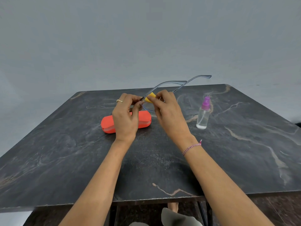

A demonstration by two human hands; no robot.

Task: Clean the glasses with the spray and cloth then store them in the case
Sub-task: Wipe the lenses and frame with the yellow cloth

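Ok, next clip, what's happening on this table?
A person holds a pair of glasses up over the dark stone table. The left hand steadies the frame while the right hand presses a yellow cloth against a lens. The orange case lies shut on the table under the hands, and the spray bottle stands upright to the right, untouched.

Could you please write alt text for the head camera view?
Two hands hold glasses above a dark marble table: left hand grips the frame, right hand presses a yellow cloth to it. A closed orange case and spray bottle stand behind.
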